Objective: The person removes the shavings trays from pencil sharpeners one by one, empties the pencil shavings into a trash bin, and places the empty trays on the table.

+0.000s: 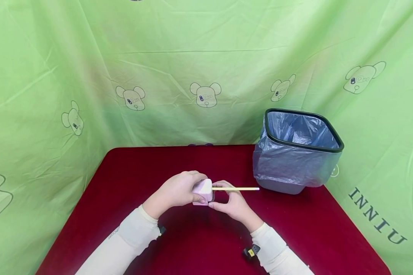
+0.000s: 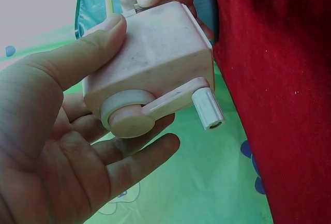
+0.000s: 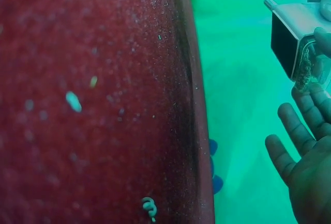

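Observation:
A pale pink crank pencil sharpener (image 1: 203, 186) is held above the table by my left hand (image 1: 179, 190), thumb on one side and fingers on the other. In the left wrist view its crank handle (image 2: 176, 100) faces me. A yellow pencil (image 1: 239, 188) sticks out of the far end, pointing right over my right hand (image 1: 236, 206). In the right wrist view, my right thumb and fingers pinch the clear shavings drawer (image 3: 304, 69), which has shavings inside. How far the drawer is pulled out, I cannot tell.
A grey bin (image 1: 278, 186) lined with a translucent bag and topped by a dark rim (image 1: 306, 146) stands at the table's back right. Small shavings (image 3: 73, 101) lie on the red tablecloth (image 1: 151, 160). Green patterned curtain (image 1: 165, 68) surrounds the table.

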`<state>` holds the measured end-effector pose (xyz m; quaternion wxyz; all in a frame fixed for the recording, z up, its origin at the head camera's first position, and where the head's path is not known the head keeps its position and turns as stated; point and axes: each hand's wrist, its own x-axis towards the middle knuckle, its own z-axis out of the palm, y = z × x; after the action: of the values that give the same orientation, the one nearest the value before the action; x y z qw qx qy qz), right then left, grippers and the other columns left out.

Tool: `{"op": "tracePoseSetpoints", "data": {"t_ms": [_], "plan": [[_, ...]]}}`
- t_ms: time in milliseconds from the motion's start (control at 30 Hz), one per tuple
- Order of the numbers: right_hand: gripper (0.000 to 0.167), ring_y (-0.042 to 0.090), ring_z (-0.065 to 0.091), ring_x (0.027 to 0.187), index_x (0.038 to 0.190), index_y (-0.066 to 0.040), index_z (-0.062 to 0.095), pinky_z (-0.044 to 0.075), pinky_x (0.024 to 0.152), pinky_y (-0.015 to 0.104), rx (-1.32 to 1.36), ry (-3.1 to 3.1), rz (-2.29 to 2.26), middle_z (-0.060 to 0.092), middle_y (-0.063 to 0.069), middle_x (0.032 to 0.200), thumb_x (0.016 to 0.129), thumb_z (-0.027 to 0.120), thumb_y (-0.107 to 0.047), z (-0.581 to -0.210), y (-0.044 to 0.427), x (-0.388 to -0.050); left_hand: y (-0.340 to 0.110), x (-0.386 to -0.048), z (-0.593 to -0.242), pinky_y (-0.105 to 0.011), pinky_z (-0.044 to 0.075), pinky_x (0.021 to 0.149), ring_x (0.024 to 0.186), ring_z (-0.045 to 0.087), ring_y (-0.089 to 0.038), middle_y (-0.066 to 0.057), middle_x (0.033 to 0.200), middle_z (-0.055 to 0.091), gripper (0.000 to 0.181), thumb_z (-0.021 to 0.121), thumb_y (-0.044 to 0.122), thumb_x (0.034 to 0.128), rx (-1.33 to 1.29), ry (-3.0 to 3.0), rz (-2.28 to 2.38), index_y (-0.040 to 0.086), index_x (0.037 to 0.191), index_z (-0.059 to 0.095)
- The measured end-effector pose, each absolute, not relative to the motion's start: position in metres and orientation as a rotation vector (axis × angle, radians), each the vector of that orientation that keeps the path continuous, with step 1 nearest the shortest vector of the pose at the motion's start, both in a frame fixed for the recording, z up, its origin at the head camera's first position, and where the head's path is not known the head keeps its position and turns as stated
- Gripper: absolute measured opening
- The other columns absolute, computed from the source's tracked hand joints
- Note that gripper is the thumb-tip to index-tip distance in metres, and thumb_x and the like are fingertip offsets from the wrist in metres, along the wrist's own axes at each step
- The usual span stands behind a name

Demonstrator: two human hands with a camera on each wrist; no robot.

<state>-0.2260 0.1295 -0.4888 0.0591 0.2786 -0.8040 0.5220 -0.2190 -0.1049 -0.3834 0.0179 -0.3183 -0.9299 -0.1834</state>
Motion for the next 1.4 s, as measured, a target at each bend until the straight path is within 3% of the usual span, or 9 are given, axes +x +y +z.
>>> {"op": "tracePoseSetpoints", "data": {"t_ms": [233,533,733,967,1167,1400], "plan": [[0.053,0.013,0.060,0.119,0.127,-0.020,0.065,0.048,0.108,0.039,0.825,-2.460,1.608,0.065,-0.006,0.125,0.080,0.090,-0.023,-0.4875,0.1302,-0.2256,-0.1043,-0.2182,-0.3818,-0.029,0.053,0.080,0.093,0.060,-0.009,0.006,0.116,0.068,0.059,0.090,0.035,0.0784,-0.990,-2.902,-0.567,0.017,0.130,0.067],[0.056,0.012,0.058,0.120,0.129,-0.010,0.064,0.047,0.109,0.043,0.778,-2.506,1.572,0.065,0.003,0.128,0.079,0.089,-0.010,-0.4841,0.1284,-0.2240,-0.1043,-0.2190,-0.3821,-0.029,0.052,0.080,0.094,0.060,-0.009,0.006,0.116,0.068,0.060,0.090,0.036,0.0786,-0.988,-2.899,-0.566,0.017,0.130,0.067],[0.055,0.012,0.059,0.118,0.129,-0.007,0.064,0.047,0.107,0.033,0.777,-2.519,1.552,0.066,0.005,0.126,0.078,0.088,-0.008,-0.4846,0.1280,-0.2241,-0.1049,-0.2198,-0.3844,-0.028,0.052,0.079,0.093,0.060,-0.009,0.006,0.116,0.068,0.060,0.090,0.035,0.0786,-0.994,-2.895,-0.564,0.016,0.130,0.067],[0.054,0.013,0.059,0.120,0.126,-0.017,0.066,0.046,0.109,0.047,0.801,-2.474,1.626,0.065,-0.003,0.125,0.078,0.090,-0.017,-0.4863,0.1298,-0.2252,-0.1053,-0.2191,-0.3837,-0.028,0.053,0.080,0.094,0.060,-0.009,0.006,0.116,0.068,0.059,0.090,0.034,0.0784,-0.999,-2.891,-0.574,0.016,0.130,0.067],[0.053,0.015,0.060,0.120,0.127,-0.020,0.065,0.046,0.106,0.057,0.830,-2.449,1.628,0.065,-0.005,0.126,0.079,0.090,-0.023,-0.4860,0.1312,-0.2246,-0.1058,-0.2183,-0.3833,-0.028,0.053,0.080,0.093,0.060,-0.010,0.006,0.115,0.068,0.060,0.090,0.032,0.0779,-0.998,-2.894,-0.592,0.015,0.130,0.067],[0.053,0.014,0.060,0.120,0.127,-0.023,0.065,0.046,0.107,0.055,0.825,-2.460,1.621,0.065,-0.008,0.125,0.080,0.089,-0.022,-0.4889,0.1319,-0.2273,-0.1061,-0.2184,-0.3828,-0.027,0.052,0.079,0.093,0.060,-0.009,0.006,0.115,0.068,0.060,0.090,0.034,0.0783,-0.988,-2.907,-0.582,0.015,0.131,0.066]]}}
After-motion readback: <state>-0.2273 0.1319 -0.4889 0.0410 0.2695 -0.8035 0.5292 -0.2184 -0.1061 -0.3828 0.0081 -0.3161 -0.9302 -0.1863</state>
